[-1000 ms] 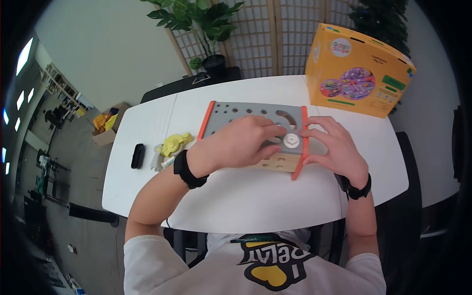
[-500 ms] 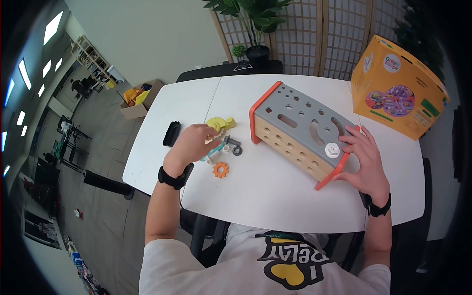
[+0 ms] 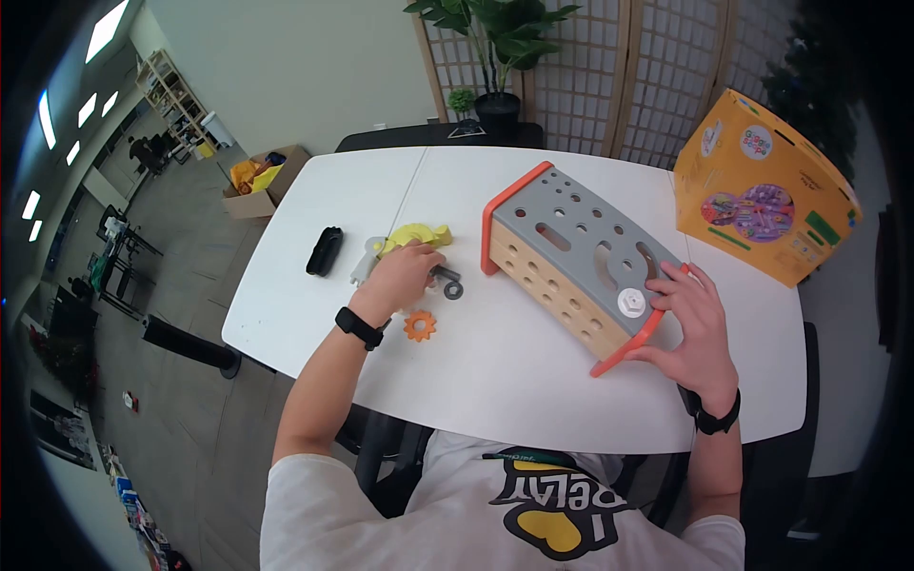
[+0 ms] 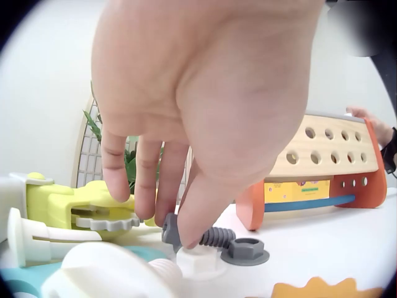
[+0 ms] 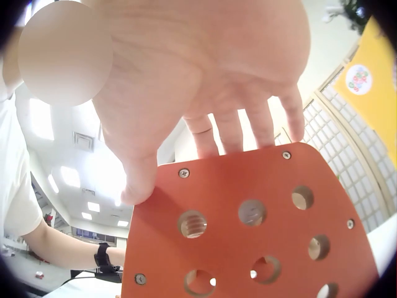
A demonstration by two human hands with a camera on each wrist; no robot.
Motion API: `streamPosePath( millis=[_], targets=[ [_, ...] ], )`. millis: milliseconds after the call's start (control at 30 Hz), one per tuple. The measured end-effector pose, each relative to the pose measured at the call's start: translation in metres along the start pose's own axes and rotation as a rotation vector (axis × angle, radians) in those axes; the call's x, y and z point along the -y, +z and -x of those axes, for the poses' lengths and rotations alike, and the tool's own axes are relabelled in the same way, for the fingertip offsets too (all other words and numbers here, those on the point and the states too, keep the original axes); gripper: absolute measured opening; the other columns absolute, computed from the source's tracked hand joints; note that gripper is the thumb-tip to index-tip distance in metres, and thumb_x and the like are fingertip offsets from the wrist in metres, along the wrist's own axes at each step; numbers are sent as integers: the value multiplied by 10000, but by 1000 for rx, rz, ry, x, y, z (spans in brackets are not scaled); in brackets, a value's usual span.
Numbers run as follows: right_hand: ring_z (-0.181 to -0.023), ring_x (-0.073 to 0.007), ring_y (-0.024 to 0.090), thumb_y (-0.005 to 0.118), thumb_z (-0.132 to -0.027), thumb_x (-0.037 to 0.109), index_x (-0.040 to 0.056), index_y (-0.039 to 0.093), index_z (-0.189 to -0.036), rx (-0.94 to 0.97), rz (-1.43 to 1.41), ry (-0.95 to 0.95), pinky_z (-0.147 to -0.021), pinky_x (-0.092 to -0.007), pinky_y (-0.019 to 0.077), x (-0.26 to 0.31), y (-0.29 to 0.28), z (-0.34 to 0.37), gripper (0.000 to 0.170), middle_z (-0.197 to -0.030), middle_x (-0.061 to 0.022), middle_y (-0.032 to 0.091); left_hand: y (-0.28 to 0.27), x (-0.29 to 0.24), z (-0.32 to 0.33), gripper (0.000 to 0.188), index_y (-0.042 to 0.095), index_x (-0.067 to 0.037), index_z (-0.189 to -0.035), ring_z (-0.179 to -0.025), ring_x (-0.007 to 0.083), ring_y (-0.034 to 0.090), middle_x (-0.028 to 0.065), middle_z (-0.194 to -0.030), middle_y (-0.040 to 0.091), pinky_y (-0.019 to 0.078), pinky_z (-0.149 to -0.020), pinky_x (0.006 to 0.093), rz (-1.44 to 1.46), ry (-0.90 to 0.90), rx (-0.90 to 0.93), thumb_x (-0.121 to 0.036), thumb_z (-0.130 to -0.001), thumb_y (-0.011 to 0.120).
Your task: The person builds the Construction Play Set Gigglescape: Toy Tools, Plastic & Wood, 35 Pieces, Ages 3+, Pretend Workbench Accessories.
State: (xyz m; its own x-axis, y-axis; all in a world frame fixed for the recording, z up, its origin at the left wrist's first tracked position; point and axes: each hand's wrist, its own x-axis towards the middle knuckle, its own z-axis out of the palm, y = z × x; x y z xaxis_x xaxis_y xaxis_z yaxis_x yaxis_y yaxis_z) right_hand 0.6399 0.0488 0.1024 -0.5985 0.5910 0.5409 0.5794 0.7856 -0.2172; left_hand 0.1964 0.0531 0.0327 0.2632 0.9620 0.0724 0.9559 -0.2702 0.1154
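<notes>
My left hand [image 3: 405, 276] reaches down among small toy parts on the table's left half. In the left wrist view its thumb and forefinger pinch a grey toy bolt [image 4: 218, 236] near its head. A grey nut [image 4: 247, 249] and a white hex-headed piece [image 4: 200, 262] lie right beside it. My right hand [image 3: 700, 338] grips the red end panel [image 5: 229, 186] of a toy workbench [image 3: 562, 285], fingers over the top edge and thumb at the near side. A white hex piece [image 3: 631, 303] sits in the grey top close to that end.
Near the left hand lie an orange gear [image 3: 420, 325] and a yellow toy piece [image 3: 419, 236]. Farther left is a black case [image 3: 326, 251]. A large yellow box [image 3: 762, 181] stands at the back right of the white table [image 3: 533, 400].
The left hand has left the workbench and travelled left to the loose parts, lately shifting right onto the bolt. The workbench now stands at a slant, with the right hand still at its end.
</notes>
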Motion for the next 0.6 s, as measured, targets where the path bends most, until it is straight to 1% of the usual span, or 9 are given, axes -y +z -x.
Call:
streamPosePath(
  millis=[33,133,167,267,300,400,433,533,600],
  targets=[
    [-1273,-361,606,946,-593,463,57,650,-905,-2,9,2,-1143,-574,357,1,0,1,592,-1164,-126,713,1,0,-4,373,692,-33,-1189,-1096,328,636,128,-1129,695,527,-970,409,-28,-1,53,-73,-824,758],
    [-1277,-349,604,941,-606,472,61,654,-913,-9,36,15,-1136,-560,364,4,1,1,588,-1169,-119,714,-2,-1,-5,389,692,-37,-1196,-1124,326,630,125,-1128,697,520,-983,401,25,-62,25,-72,-815,758],
    [-1278,-346,603,940,-611,473,61,655,-918,-12,42,20,-1134,-557,365,4,2,2,588,-1171,-117,714,-7,-7,-4,345,704,-34,-1167,-1081,307,649,130,-1091,694,536,-947,407,39,-76,-45,-70,-828,751],
    [-1285,-345,600,938,-623,475,61,660,-930,-24,41,45,-1138,-563,358,7,5,1,585,-1183,-118,712,-32,-32,1,345,698,-29,-1175,-985,301,676,133,-1078,689,556,-873,393,204,-176,-96,-106,-845,759],
    [-1287,-346,598,937,-627,475,61,661,-933,-27,37,53,-1140,-568,353,9,5,1,584,-1187,-119,711,-31,-35,5,331,707,-21,-1137,-866,271,685,118,-995,691,564,-788,367,246,-120,-178,-147,-841,783],
    [-1307,-357,583,939,-637,452,55,668,-958,-23,16,112,-1150,-589,335,14,8,2,578,-1217,-127,700,-53,-68,16,291,721,-15,-1065,-795,243,675,99,-902,688,561,-745,344,404,11,-202,-160,-826,802],
    [-1313,-362,577,940,-639,443,53,668,-969,-19,12,121,-1152,-597,329,15,9,2,578,-1225,-129,696,-50,-76,18,258,729,-16,-1010,-755,228,672,88,-844,680,560,-704,332,460,89,-269,-173,-823,813],
    [-1329,-375,561,938,-650,419,46,669,-1006,-8,6,138,-1158,-615,315,17,10,2,582,-1246,-134,684,-49,-107,20,239,727,-13,-1007,-741,196,646,79,-842,680,536,-684,305,548,169,-266,-151,-829,807],
    [-1335,-382,552,932,-663,410,38,669,-1032,2,10,137,-1160,-621,313,18,10,3,586,-1256,-139,677,-44,-119,16,244,731,-16,-1018,-747,200,677,83,-851,689,544,-655,308,529,213,-247,-166,-843,810]
  ],
)
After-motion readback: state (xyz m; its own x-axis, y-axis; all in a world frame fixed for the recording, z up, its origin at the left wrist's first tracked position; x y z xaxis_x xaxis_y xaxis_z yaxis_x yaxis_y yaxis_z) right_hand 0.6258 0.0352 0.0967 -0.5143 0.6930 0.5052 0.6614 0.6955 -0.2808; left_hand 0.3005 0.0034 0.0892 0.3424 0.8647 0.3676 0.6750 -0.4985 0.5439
